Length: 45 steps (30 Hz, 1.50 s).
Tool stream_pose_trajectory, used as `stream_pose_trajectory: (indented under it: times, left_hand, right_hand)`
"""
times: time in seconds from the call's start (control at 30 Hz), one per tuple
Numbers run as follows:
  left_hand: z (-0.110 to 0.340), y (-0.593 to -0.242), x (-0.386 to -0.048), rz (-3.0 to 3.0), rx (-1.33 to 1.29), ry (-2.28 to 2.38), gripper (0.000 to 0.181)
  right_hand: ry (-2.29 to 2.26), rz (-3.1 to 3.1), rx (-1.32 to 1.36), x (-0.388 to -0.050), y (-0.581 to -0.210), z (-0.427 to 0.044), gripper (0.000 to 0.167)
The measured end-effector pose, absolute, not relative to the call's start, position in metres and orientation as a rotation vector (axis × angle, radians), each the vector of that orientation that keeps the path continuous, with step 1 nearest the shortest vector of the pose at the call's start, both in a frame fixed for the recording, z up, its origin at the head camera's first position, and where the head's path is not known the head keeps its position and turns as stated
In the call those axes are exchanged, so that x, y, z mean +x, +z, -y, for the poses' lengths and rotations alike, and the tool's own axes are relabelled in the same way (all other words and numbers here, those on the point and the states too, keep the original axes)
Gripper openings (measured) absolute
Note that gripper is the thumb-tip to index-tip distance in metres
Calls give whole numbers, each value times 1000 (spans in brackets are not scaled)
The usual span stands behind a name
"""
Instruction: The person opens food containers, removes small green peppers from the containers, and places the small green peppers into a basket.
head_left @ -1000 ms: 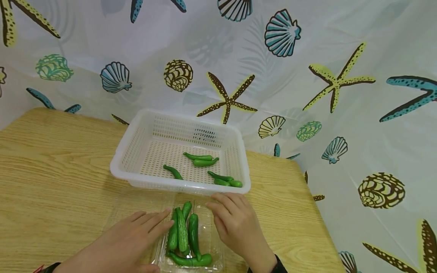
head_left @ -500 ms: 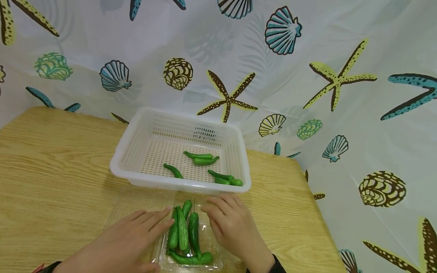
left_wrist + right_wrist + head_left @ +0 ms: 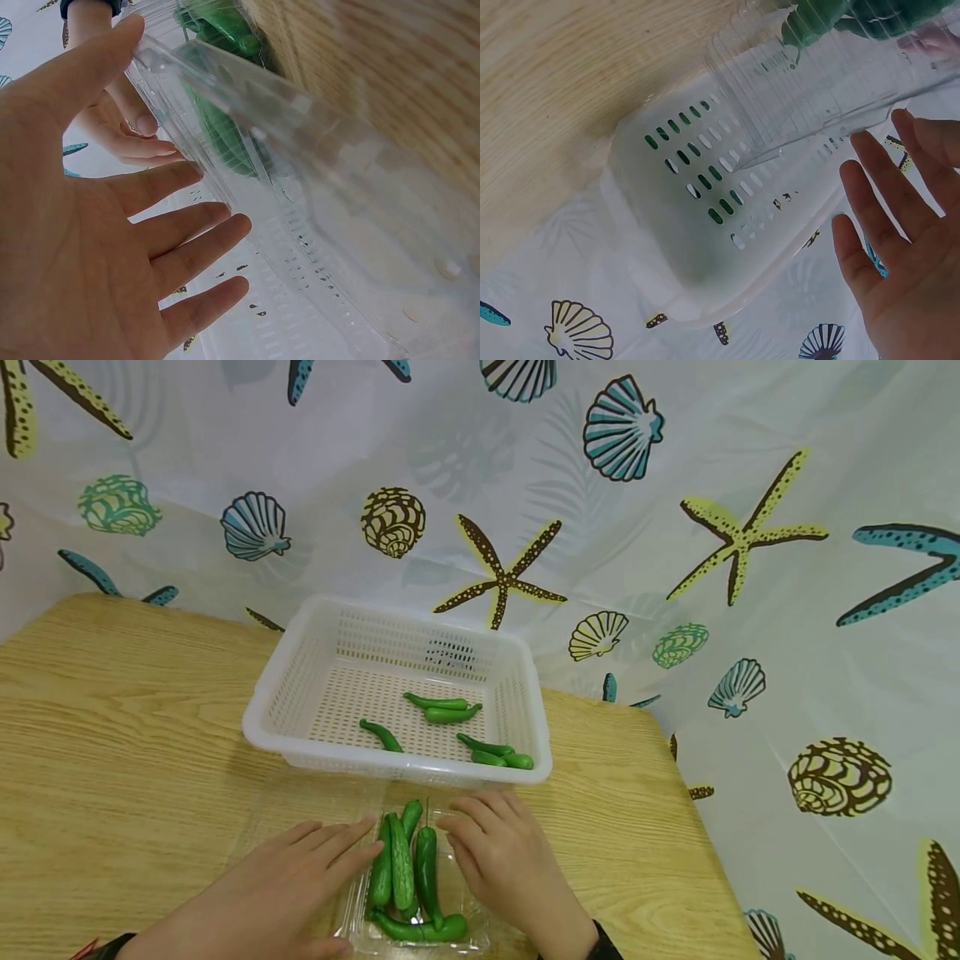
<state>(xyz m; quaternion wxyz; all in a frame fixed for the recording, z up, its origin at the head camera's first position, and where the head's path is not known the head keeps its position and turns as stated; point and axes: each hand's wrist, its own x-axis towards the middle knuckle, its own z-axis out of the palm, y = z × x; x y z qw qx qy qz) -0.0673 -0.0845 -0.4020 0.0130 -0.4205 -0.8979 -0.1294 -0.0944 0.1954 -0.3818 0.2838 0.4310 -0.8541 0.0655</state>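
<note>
A clear plastic clamshell box [image 3: 467, 906] lies unlatched near the table's front, with its see-through lid [image 3: 311, 802] spread to the left. Several green chili peppers [image 3: 425, 872] are in it, most lengthwise and one crosswise at the near end. My left hand [image 3: 292, 881] lies along the box's left side, fingers extended; in the left wrist view the fingertips [image 3: 238, 225] meet the plastic edge. At the box's right rim is my right hand [image 3: 513, 868], fingers slightly bent. The right wrist view shows its fingers [image 3: 870, 161] at the box's edge, gripping nothing.
A white plastic basket [image 3: 397, 767] stands just behind the box, with several green peppers [image 3: 450, 715] on its floor. The wooden table [image 3: 135, 718] extends to both sides. A cloth with shells and starfish [image 3: 465, 460] hangs behind and at the right.
My right hand has shifted slightly left and toward me, over the box's right rim. My left hand, the peppers and the basket stay in place.
</note>
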Motion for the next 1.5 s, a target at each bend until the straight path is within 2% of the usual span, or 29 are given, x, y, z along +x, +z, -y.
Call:
stream_pose_trajectory:
  times: [0.37, 0.67, 1.5]
  left_hand:
    - [85, -403, -68, 2805, -1315, -410, 91]
    - [84, -402, -67, 2798, -1316, -402, 92]
    - [86, -403, -68, 2783, -1335, -403, 92]
  right_hand:
    - [102, 2477, 1207, -89, -387, -192, 23]
    - [54, 2577, 1244, -86, -391, -191, 38]
    - [43, 2664, 1251, -80, -394, -186, 27]
